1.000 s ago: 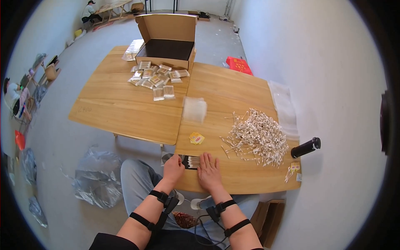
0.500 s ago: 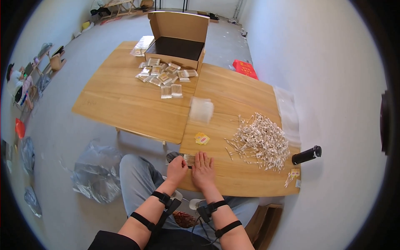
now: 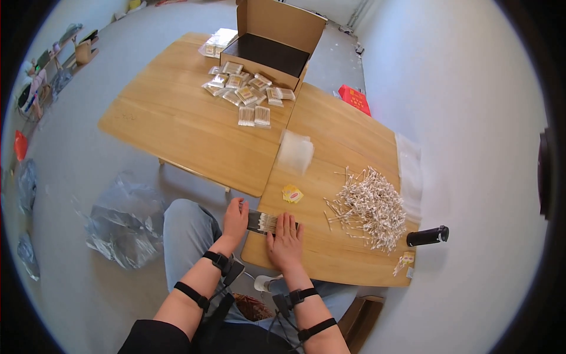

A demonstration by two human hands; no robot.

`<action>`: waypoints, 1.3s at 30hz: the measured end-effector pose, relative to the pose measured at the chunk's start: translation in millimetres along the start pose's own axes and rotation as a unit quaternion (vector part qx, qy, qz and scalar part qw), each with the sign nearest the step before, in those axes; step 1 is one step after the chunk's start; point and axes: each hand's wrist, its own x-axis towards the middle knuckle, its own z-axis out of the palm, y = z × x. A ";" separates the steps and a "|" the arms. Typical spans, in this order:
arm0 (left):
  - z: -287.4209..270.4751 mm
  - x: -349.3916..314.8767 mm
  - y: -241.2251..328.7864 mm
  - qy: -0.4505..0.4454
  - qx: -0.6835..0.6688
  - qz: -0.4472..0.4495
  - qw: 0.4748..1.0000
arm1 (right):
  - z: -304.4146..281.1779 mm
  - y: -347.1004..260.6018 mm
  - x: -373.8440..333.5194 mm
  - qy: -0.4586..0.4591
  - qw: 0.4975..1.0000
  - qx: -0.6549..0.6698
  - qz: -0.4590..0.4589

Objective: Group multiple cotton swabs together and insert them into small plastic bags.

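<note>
A row of cotton swabs (image 3: 268, 223) lies side by side on a dark flat strip (image 3: 253, 220) near the table's front edge. My right hand (image 3: 285, 243) rests flat, its outstretched fingers over the right end of the row and hiding part of it. Just left of the strip, my left hand (image 3: 236, 218) has its fingers curled together at the strip's end; what they pinch, if anything, is too small to tell. Beyond my hands lie small yellow cards (image 3: 292, 193). A large loose heap of cotton swabs (image 3: 371, 206) spreads to the right.
Clear plastic bags (image 3: 296, 151) are stacked mid-table. Filled swab packets (image 3: 244, 88) lie before an open cardboard box (image 3: 265, 59). A black cylinder (image 3: 427, 236) lies at the right edge beside the wall. A big plastic bag (image 3: 127, 221) sits on the floor at left.
My left hand has moved left and away from me, off the swabs to the dark strip's left end. The right hand still lies on the row. The whole view has shifted slightly.
</note>
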 end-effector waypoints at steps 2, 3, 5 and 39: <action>3.8 -4.4 3.1 -0.083 -0.058 -0.118 0.988 | -0.7 -1.4 0.3 -0.008 1.000 -0.001 0.008; 4.8 -6.0 4.2 -0.075 -0.051 -0.096 0.991 | -1.0 -2.3 0.5 -0.014 1.000 -0.007 0.007; 6.7 -7.0 2.8 -0.064 -0.044 -0.080 0.994 | -0.9 -6.4 1.3 -0.020 1.000 -0.011 0.016; 11.4 -6.7 4.9 -0.068 -0.106 -0.123 0.984 | -4.2 -7.5 -6.2 -0.023 0.999 -0.025 -0.003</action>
